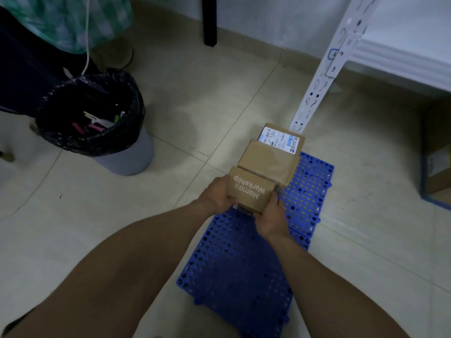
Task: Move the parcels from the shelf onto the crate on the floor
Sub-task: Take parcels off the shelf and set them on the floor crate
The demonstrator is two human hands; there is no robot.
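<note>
A flat blue perforated crate (244, 269) lies on the floor below me. Three brown cardboard parcels stand in a row along its far left side. The nearest, printed "Momo's Workshop" (250, 189), is held between both hands: my left hand (216, 196) grips its left side and my right hand (269, 215) grips its near right corner. Behind it sits a taped plain parcel (267, 161), and beyond that a parcel with a white shipping label (280, 139). Whether the held parcel touches the crate is hidden.
The white metal shelf (400, 57) stands at the right, its slotted post (324, 76) reaching the floor beside the labelled parcel. A grey bin with a black liner (97, 118) stands at the left near a person's legs. A black post (210, 20) rises at the back. A blue-framed box (436, 167) is under the shelf.
</note>
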